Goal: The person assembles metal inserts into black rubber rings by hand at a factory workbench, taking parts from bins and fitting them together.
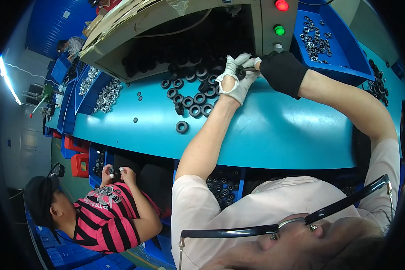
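At turquoise table (283,130), left hand (243,86) gripping one black part (240,72), right hand (280,71), grip unclear

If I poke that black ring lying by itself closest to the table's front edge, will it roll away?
The black ring would probably slide rather than roll, because it's lying flat. The table looks smooth and shiny, so it may skid easily. Stood on its round edge, it could well roll.
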`<state>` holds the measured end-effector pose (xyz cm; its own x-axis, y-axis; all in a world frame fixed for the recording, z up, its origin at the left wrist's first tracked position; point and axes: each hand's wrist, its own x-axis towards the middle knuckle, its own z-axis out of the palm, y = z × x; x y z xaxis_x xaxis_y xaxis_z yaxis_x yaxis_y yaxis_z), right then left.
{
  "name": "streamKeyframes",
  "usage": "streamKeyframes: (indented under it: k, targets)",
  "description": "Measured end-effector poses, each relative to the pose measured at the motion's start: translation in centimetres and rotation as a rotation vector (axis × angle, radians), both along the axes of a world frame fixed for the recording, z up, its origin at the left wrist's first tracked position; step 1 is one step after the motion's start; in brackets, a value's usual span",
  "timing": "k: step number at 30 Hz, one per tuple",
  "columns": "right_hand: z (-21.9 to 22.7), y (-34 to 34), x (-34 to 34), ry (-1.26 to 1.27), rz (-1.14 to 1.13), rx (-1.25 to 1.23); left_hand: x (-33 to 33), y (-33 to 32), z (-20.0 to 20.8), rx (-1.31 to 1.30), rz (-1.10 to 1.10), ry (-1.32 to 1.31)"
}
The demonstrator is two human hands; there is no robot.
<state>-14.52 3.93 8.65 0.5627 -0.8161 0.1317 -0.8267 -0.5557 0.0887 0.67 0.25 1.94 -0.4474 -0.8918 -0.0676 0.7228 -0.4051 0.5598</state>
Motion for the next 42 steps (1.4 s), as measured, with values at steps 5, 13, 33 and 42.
streamKeyframes:
  k: [5,13,33,42]
  targets:
    - [1.3,1.1,-0.1,-0.025,-0.076,0.054,0.6,-1.0,-1.1,0.161,-0.164,0.402]
    - [0.6,0.9,-0.3,-0.074,-0.010,0.000,0.6,-1.4,-1.7,0.218,-0.205,0.470]
    - [-5.6,13.1,-12.7,-0.384,-0.131,-0.108,-0.1,-0.2,-1.5,0.142,-0.298,0.310]
    - [-6.3,2.4,0.1,-0.840,-0.091,-0.151,-1.2,1.4,-0.8,0.105,-0.367,-0.078]
